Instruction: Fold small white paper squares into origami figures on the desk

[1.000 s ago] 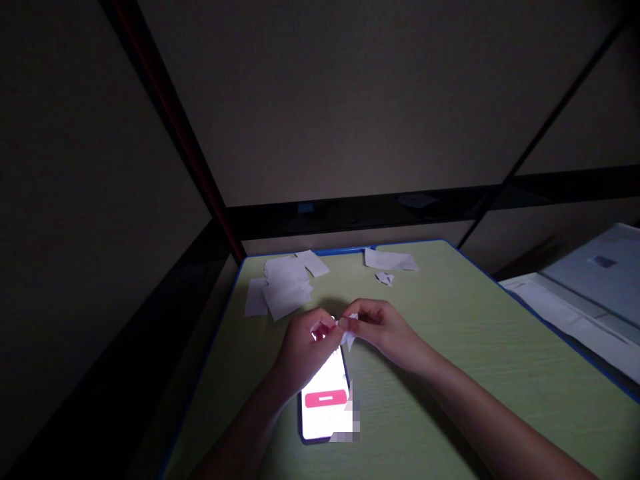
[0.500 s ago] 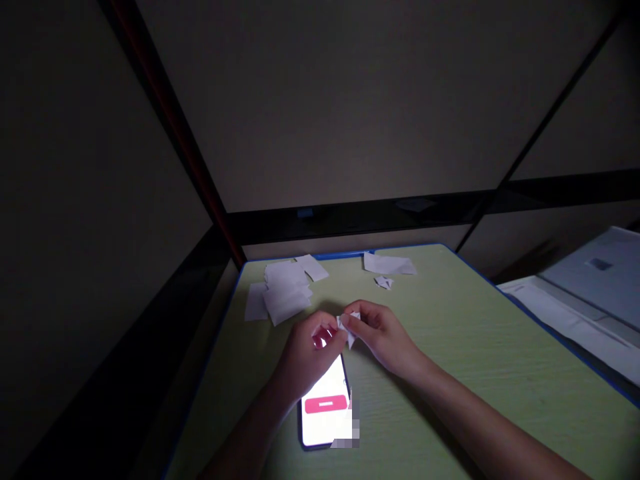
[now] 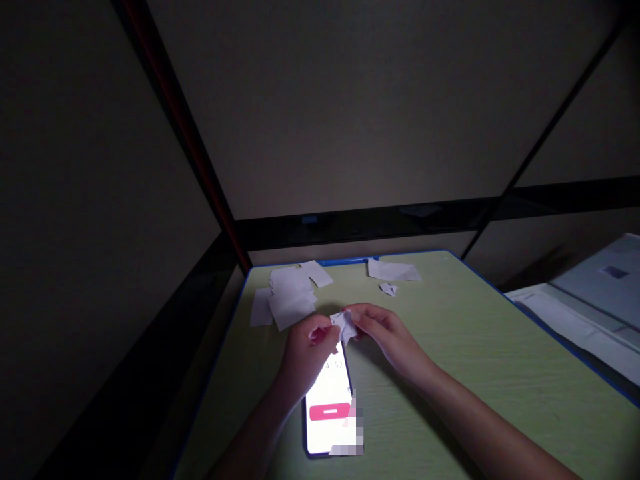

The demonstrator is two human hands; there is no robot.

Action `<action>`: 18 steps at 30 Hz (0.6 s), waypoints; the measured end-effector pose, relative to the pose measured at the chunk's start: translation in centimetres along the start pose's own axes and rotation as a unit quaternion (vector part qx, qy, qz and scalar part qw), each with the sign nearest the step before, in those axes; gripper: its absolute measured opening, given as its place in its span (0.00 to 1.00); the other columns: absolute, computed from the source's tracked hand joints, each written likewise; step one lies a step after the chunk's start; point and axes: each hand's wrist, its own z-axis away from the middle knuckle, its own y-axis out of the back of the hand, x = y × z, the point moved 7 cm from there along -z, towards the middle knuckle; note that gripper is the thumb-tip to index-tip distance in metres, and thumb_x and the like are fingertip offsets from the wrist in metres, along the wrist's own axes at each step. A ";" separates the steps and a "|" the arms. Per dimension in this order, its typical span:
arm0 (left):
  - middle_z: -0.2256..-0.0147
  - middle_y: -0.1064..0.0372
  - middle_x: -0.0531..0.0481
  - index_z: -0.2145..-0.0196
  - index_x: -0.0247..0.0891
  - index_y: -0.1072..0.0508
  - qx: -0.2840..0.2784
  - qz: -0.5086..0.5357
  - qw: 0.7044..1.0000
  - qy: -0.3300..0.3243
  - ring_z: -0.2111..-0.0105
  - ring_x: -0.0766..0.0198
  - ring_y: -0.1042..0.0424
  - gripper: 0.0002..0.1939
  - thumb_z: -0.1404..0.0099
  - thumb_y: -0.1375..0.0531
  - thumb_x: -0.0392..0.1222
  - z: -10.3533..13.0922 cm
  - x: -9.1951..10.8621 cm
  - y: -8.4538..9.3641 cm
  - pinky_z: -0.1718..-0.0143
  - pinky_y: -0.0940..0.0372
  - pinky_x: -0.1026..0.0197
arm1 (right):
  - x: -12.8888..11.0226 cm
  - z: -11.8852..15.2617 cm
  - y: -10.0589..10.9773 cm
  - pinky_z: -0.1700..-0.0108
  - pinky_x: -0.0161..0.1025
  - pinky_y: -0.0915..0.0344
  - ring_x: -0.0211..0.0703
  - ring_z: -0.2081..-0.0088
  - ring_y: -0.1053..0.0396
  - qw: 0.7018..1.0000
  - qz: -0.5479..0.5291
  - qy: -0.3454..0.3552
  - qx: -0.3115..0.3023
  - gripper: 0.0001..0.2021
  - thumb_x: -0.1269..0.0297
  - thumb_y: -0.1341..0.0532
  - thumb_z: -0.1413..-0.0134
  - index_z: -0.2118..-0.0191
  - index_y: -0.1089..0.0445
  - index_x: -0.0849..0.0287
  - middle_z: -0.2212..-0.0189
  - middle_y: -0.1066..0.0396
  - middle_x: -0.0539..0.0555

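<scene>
Between my two hands is a small folded piece of white paper (image 3: pixel 344 325), creased and with pointed corners. My left hand (image 3: pixel 311 347) pinches its left side between thumb and fingers. On the other side, my right hand (image 3: pixel 377 328) is closed on the right edge of the same paper. A lit phone (image 3: pixel 327 433) lies on the table below, partly covered by my left hand. Beyond my right hand sits a small folded paper shape (image 3: pixel 387 289). Several white paper sheets (image 3: pixel 291 300) lie overlapped past my left hand.
The green table (image 3: pixel 480 360) has a blue edge and stands against a wall panel (image 3: pixel 350 120). A flat paper strip (image 3: pixel 395 270) lies near its far edge. Off the right side is a large pale flat object (image 3: pixel 595 280), with white material beneath it.
The folded paper has turned and shows more of its face between my fingers. My hands have moved slightly apart. The whole view has shifted a little.
</scene>
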 end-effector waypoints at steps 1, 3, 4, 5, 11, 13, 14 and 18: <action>0.84 0.39 0.56 0.81 0.36 0.36 0.008 0.012 1.000 0.004 0.82 0.70 0.38 0.09 0.46 0.44 0.39 0.0 0.1 0.2 0.79 0.44 0.68 | 0.0 0.0 -0.2 0.71 0.35 0.44 0.36 0.74 0.40 1.000 -0.005 -0.005 -0.006 0.12 0.57 0.41 0.49 0.67 0.31 0.62 0.75 0.33 0.51; 0.84 0.39 0.57 0.81 0.36 0.36 0.023 0.030 0.999 0.006 0.82 0.69 0.38 0.08 0.46 0.44 0.39 -0.1 0.2 0.5 0.78 0.43 0.68 | 0.2 0.1 -0.5 0.71 0.35 0.45 0.36 0.74 0.40 1.000 -0.013 -0.018 -0.018 0.12 0.56 0.39 0.52 0.69 0.32 0.62 0.76 0.34 0.50; 0.85 0.39 0.57 0.81 0.36 0.36 0.031 0.037 0.999 0.004 0.82 0.70 0.38 0.08 0.47 0.44 0.38 -0.1 0.2 0.6 0.79 0.44 0.68 | 0.3 0.2 -0.6 0.72 0.34 0.46 0.35 0.75 0.41 1.000 -0.013 -0.023 -0.017 0.13 0.55 0.37 0.54 0.70 0.33 0.62 0.77 0.36 0.48; 0.85 0.39 0.57 0.81 0.36 0.36 0.028 0.042 0.999 0.003 0.82 0.69 0.38 0.08 0.47 0.44 0.38 -0.1 0.2 0.6 0.79 0.44 0.68 | 0.4 0.2 -0.7 0.73 0.34 0.47 0.34 0.77 0.43 1.000 -0.007 -0.026 -0.015 0.14 0.54 0.37 0.56 0.72 0.34 0.62 0.80 0.38 0.47; 0.84 0.39 0.57 0.80 0.36 0.37 0.010 0.054 0.998 -0.011 0.82 0.69 0.38 0.08 0.45 0.45 0.39 -0.1 -0.1 0.3 0.80 0.45 0.67 | 0.9 0.0 -0.8 0.76 0.33 0.51 0.32 0.80 0.47 1.000 0.004 -0.019 -0.013 0.15 0.53 0.38 0.55 0.76 0.37 0.61 0.83 0.43 0.45; 0.83 0.38 0.56 0.77 0.36 0.36 0.005 0.058 0.998 -0.025 0.81 0.69 0.38 0.07 0.43 0.46 0.39 0.0 -0.1 0.3 0.79 0.45 0.67 | 0.9 -0.1 -0.8 0.76 0.33 0.52 0.32 0.80 0.48 1.000 0.007 -0.016 -0.011 0.16 0.52 0.37 0.56 0.76 0.36 0.61 0.83 0.43 0.45; 0.83 0.38 0.56 0.76 0.36 0.36 0.004 0.063 0.998 -0.031 0.81 0.68 0.38 0.07 0.42 0.46 0.40 0.1 0.0 0.3 0.79 0.45 0.67 | 1.0 -0.1 -0.8 0.76 0.33 0.52 0.32 0.80 0.48 1.000 0.009 -0.016 -0.012 0.16 0.52 0.37 0.56 0.76 0.36 0.62 0.84 0.44 0.44; 0.83 0.39 0.56 0.75 0.36 0.35 0.010 0.060 0.998 -0.035 0.81 0.68 0.38 0.08 0.41 0.47 0.42 0.2 -0.1 0.5 0.79 0.45 0.67 | 1.0 -0.1 -1.1 0.77 0.33 0.54 0.32 0.81 0.50 1.000 0.004 -0.018 -0.021 0.17 0.51 0.37 0.58 0.76 0.34 0.62 0.85 0.45 0.44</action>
